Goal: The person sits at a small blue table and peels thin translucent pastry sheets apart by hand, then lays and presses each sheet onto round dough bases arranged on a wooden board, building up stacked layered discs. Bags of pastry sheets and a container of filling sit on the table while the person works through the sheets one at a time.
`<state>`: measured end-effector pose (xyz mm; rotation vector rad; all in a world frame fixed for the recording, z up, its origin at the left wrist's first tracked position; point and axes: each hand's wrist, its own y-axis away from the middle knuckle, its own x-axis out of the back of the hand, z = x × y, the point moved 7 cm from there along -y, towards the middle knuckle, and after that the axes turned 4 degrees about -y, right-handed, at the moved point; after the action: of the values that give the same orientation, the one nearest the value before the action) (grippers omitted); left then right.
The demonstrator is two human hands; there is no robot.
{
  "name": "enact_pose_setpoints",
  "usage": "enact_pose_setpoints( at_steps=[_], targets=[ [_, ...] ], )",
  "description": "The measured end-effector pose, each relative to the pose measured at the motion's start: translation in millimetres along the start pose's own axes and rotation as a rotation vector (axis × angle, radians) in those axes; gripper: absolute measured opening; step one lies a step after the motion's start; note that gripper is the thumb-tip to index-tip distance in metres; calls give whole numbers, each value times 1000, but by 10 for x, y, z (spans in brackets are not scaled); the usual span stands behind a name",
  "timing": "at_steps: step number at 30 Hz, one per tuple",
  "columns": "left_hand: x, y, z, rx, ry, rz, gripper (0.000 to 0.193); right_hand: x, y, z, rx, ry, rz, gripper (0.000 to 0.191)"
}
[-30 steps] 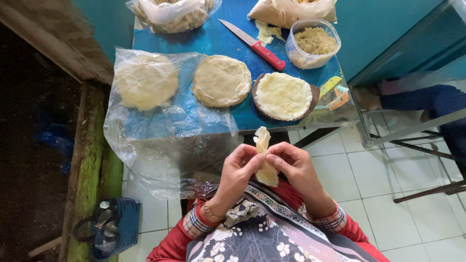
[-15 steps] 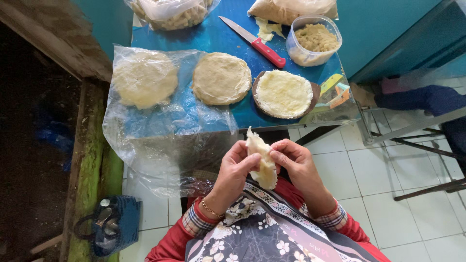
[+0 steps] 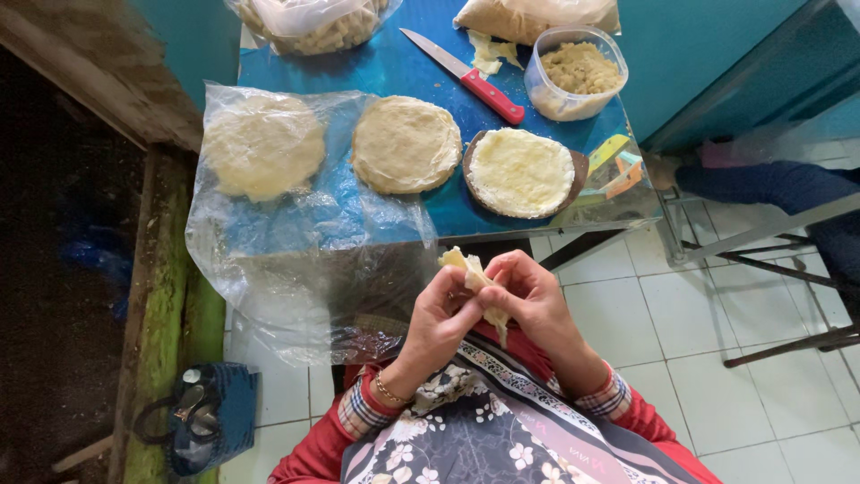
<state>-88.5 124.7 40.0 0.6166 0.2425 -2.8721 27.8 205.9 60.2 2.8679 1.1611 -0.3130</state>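
Observation:
My left hand and my right hand are together just below the table edge, both pinching a pale folded piece of dough. Its top sticks up between my fingers and its lower end hangs down between my palms. On the blue table in front lie three flat dough rounds: one under clear plastic at the left, one bare in the middle, and one on a dark round board at the right.
A red-handled knife lies beyond the rounds. A clear tub of crumbly filling stands at the back right, with plastic bags at the back. Plastic sheet hangs off the table's front. A blue bag sits on the floor at the left. Another person's leg is at the right.
My hands have closed in on the dough piece, which is now more folded and gripped lower between the fingers. The view has shifted slightly.

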Motion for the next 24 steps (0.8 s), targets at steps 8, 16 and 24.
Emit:
enact_pose_setpoints(
  at_steps=[8, 16, 24],
  targets=[
    [279, 12, 2, -10, 153, 82, 16, 279, 52, -92, 185, 129, 263, 29],
    [231, -18, -1, 16, 259, -20, 16, 127, -58, 99, -38, 30, -53, 21],
    [12, -26, 21, 88, 65, -18, 26, -14, 25, 180, 51, -39, 105, 15]
  ],
)
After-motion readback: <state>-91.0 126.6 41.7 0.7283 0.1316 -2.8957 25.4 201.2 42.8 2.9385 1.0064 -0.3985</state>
